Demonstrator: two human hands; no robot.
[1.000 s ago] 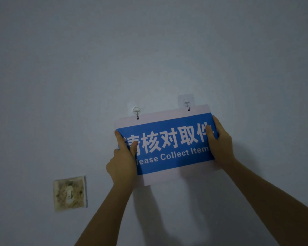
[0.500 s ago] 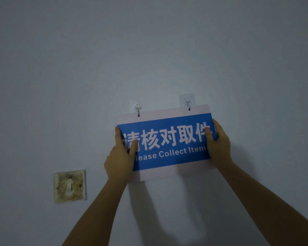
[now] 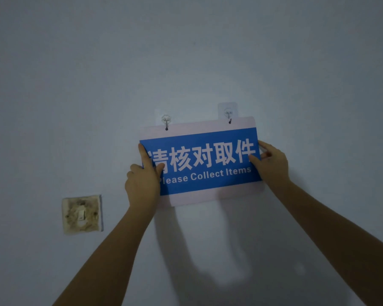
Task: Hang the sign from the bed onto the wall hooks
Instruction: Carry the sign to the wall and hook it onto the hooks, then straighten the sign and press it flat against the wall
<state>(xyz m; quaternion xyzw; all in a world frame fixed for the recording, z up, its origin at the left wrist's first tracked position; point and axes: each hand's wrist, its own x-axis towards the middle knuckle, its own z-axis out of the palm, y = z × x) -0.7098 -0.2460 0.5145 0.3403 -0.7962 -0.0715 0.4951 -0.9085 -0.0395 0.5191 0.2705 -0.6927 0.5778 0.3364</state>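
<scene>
A blue and white sign (image 3: pixel 205 164) reading "Please Collect Items" lies flat against the wall, tilted slightly up to the right. Its two top holes sit at the tips of two clear adhesive hooks, the left hook (image 3: pixel 166 120) and the right hook (image 3: pixel 228 112). My left hand (image 3: pixel 142 182) grips the sign's left edge, thumb on the blue face. My right hand (image 3: pixel 271 163) holds the right edge, thumb on the front and fingers loosening behind the edge.
A stained, dirty wall switch (image 3: pixel 82 214) sits on the pale wall (image 3: pixel 186 51) below and left of the sign. Shadows of my arms fall on the wall under the sign.
The sign has settled lower on the hooks and looks steadier. My right hand has slid outward, uncovering the last letters of the text. The left hand keeps its grip.
</scene>
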